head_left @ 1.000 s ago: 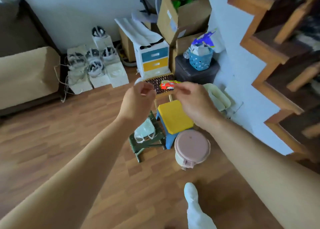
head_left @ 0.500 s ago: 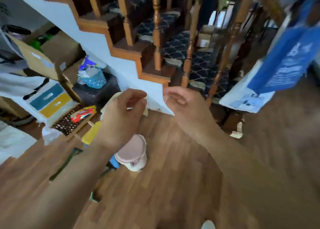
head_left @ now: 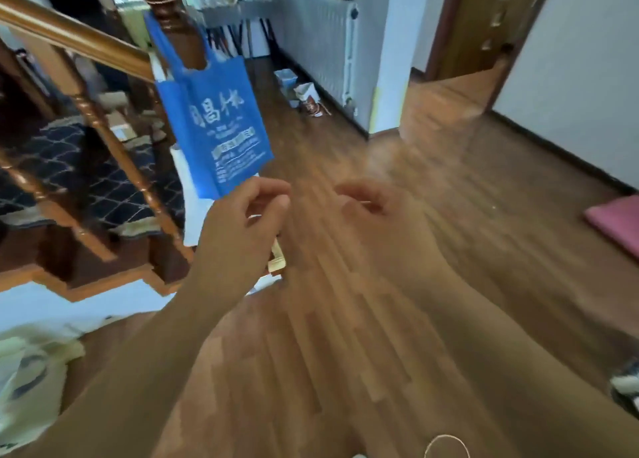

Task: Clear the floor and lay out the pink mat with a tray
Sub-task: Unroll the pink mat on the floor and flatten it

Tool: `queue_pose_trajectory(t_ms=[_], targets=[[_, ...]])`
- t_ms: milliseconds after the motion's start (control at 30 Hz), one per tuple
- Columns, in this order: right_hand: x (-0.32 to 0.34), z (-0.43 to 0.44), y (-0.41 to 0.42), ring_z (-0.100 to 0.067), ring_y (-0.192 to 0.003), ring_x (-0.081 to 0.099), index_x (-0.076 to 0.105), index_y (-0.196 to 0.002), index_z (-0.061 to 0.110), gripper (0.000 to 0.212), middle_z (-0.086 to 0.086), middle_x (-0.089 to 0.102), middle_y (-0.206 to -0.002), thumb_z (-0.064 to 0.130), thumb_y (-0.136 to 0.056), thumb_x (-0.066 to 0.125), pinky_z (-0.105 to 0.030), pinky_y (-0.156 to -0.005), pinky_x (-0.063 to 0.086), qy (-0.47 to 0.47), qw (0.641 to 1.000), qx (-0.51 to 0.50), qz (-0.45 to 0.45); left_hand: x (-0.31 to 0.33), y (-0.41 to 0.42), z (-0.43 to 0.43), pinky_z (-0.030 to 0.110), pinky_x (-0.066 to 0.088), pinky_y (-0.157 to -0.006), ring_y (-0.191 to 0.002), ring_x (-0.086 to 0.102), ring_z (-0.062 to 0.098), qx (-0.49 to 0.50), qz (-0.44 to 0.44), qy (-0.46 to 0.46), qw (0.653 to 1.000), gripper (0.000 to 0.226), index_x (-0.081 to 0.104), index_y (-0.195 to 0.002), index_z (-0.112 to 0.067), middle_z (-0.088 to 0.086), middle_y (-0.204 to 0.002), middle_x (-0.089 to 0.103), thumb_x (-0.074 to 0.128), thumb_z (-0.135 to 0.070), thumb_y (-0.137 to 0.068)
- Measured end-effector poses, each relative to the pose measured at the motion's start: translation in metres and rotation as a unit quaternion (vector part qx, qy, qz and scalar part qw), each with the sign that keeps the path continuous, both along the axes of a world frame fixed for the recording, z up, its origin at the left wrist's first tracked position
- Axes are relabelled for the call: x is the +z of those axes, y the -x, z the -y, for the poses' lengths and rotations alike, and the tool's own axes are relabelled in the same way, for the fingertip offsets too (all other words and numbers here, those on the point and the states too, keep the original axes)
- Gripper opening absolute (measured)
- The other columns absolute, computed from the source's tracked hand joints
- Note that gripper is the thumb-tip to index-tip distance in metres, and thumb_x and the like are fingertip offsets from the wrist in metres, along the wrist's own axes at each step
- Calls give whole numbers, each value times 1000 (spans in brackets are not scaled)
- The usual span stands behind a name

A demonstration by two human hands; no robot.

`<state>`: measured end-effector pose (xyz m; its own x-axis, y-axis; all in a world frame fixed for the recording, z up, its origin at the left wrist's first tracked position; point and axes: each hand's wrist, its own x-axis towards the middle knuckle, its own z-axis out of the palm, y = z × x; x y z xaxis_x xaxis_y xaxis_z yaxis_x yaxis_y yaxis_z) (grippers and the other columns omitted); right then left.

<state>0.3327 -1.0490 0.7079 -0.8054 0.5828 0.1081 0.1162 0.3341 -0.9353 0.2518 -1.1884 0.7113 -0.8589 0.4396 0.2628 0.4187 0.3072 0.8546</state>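
Note:
The pink mat [head_left: 615, 223] lies folded on the wooden floor [head_left: 432, 181] at the far right edge, partly cut off by the frame. Both my hands are raised in front of me over the floor, well left of the mat. My left hand [head_left: 242, 229] has its fingers curled loosely with nothing visible in them. My right hand [head_left: 373, 212] is blurred, fingers half curled, and seems empty. No tray is in view.
A blue bag [head_left: 214, 125] hangs from the stair newel post [head_left: 173, 15] at left, with the wooden banister and carpeted steps behind. A radiator [head_left: 318, 35] lines the back wall, small boxes [head_left: 304, 94] below it. A doorway opens at right. A white bag [head_left: 27, 371] lies bottom left.
My view has swung right, from the clutter under the stairs, past the banister, to the open floor and the pink mat. Both hands stayed raised and close together.

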Motion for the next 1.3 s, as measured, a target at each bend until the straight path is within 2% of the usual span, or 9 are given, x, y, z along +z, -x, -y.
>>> queue_pose_trajectory(t_ms=[133,400,567,667,833,967,1033,1133,1300], targets=[[2,-88,-34,14,-69,57,67,-104,22,17,19,64,-82,24,-90,58,3,-61,40,15,995,-104,0,5,-6,-107,-2,39,-72,-84,59,-14,-112,-41,-5,993,14,66,-97,-27,-22,-90,65,57,-18,-91],[-13,-242,-62,9,-72,59,68,-106,21,20,16,65,-83,26,-91,56,-2,-60,42,-1,959,-282,19,-10,-1,-308,-1,39,-69,-78,60,-15,-304,-11,-30,952,13,67,-97,-19,-16,-86,66,59,-11,-90],[-24,-342,-44,10,-68,57,70,-105,19,21,20,61,-74,25,-89,58,-10,-69,49,24,929,-369,8,-18,25,-431,-1,38,-71,-81,60,-12,-390,-9,-21,920,14,67,-96,-22,-18,-90,66,58,-13,-91],[-25,-400,-36,12,-60,54,70,-101,23,17,19,61,-71,25,-88,58,-3,-55,40,24,908,-419,13,-13,36,-503,-1,38,-71,-82,59,-12,-440,-8,-14,898,14,67,-97,-20,-16,-90,66,58,-11,-91],[-25,-488,-44,12,-56,54,70,-102,27,18,17,65,-78,27,-89,57,-3,-46,37,44,871,-489,12,-11,32,-619,0,39,-70,-83,60,-7,-517,-15,6,856,14,66,-96,-27,-15,-89,68,57,-18,-91],[-32,-561,-60,10,-63,55,68,-105,27,20,19,63,-80,28,-90,55,-1,-53,39,36,854,-519,25,-20,15,-707,0,39,-69,-83,60,-6,-559,-9,15,829,14,66,-98,-25,-12,-89,67,56,-17,-92],[-38,-598,-70,12,-58,53,68,-104,26,19,19,61,-75,28,-91,56,-2,-50,37,36,848,-528,20,-24,6,-749,1,41,-70,-83,61,-1,-569,-9,12,822,13,66,-98,-25,-9,-90,67,56,-18,-93],[-45,-666,-90,14,-48,48,67,-103,26,17,19,57,-68,27,-91,56,-3,-45,34,39,846,-532,13,-32,-12,-820,2,42,-69,-83,60,1,-568,-28,16,823,14,66,-100,-25,-11,-90,67,55,-20,-93],[-40,-780,-138,15,-60,53,68,-104,23,18,20,60,-76,24,-92,55,0,-51,37,19,843,-536,25,-31,-50,-939,1,40,-67,-81,60,3,-561,-34,6,827,13,67,-98,-26,-12,-86,67,57,-20,-92]])
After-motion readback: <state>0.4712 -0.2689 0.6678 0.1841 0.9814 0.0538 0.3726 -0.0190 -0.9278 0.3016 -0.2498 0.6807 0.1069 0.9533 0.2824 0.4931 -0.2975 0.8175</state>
